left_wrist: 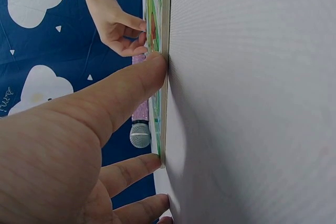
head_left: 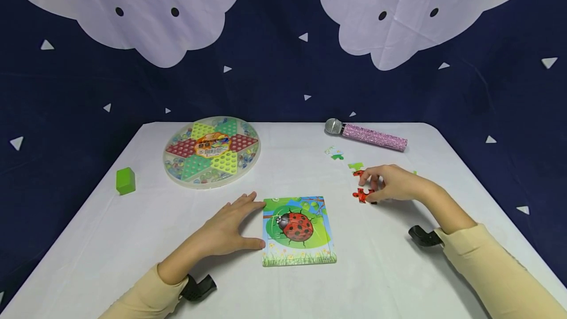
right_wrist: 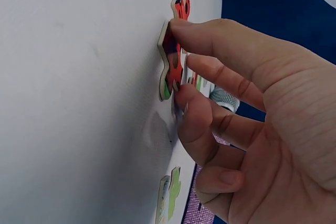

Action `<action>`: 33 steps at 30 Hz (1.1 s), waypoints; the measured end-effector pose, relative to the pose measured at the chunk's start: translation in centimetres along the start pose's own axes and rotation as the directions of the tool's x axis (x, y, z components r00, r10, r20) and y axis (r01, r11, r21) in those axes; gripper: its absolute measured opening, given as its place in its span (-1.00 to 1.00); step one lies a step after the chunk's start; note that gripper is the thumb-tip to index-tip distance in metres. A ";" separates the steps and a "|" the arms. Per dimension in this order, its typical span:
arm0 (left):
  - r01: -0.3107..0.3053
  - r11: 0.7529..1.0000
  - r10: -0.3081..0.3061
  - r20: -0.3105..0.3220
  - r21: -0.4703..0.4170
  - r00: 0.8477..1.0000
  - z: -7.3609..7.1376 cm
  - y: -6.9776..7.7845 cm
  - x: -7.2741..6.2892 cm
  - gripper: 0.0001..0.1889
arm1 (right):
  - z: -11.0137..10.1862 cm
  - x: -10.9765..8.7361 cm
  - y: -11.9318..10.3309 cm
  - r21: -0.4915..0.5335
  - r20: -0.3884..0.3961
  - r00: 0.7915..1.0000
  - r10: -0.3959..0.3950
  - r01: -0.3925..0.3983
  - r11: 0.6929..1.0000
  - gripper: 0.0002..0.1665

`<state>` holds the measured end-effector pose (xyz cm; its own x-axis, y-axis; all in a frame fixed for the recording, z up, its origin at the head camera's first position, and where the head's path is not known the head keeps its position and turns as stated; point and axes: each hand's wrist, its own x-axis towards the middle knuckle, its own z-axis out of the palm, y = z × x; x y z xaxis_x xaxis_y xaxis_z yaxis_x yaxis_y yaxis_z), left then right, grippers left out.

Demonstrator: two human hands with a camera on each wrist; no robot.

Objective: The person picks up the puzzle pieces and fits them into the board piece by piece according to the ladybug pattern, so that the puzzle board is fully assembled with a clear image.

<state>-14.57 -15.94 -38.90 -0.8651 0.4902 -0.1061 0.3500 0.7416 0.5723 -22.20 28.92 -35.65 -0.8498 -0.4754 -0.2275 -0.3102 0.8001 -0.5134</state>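
Note:
A square ladybug puzzle board [head_left: 299, 230] lies flat on the white table. My left hand [head_left: 228, 225] rests at its left side, thumb and forefinger spread along the edge; the left wrist view shows the thumb [left_wrist: 149, 72] against the board's rim. To the right, my right hand [head_left: 394, 183] is low over some loose puzzle pieces. In the right wrist view it pinches a red puzzle piece [right_wrist: 172, 61] with a green corner between thumb and fingers. Another red piece [right_wrist: 181, 4] lies right beyond it. The hand partly hides the pieces in the head view.
A blue-and-green piece [head_left: 334, 153] and a light green piece [head_left: 356, 166] lie farther back. Behind them is a pink glitter microphone [head_left: 374, 137]. A round Chinese checkers set [head_left: 211, 151] with marbles and a green block [head_left: 126, 181] lie at the left.

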 end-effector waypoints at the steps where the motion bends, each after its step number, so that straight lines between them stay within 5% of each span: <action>1: 0.001 1.000 -0.001 0.000 0.000 1.000 0.0 0.0 0.0 -0.02 | 0.0 0.0 -0.1 -0.002 0.001 1.000 -0.003 0.003 1.000 -0.60; 11: 0.002 1.000 -0.002 0.001 -0.003 1.000 0.0 0.0 0.0 -0.02 | 0.4 -0.1 -1.3 -0.060 0.030 1.000 0.003 -0.001 0.998 -0.44; 22: 0.002 1.000 -0.002 0.004 0.002 1.000 0.0 0.1 0.0 -0.02 | 0.4 -0.4 -1.8 0.038 0.091 0.995 -0.031 0.028 0.999 -0.32; 33: 0.009 1.000 -0.010 0.007 0.002 1.000 0.0 0.0 0.1 -0.03 | 0.8 -0.2 -1.1 0.045 0.081 0.996 -0.032 0.028 0.999 -0.40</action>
<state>-14.69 -15.88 -38.90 -0.8660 0.4862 -0.1168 0.3424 0.7469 0.5699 -21.34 27.91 -35.67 -0.8022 -0.5286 -0.2775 -0.3145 0.7693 -0.5562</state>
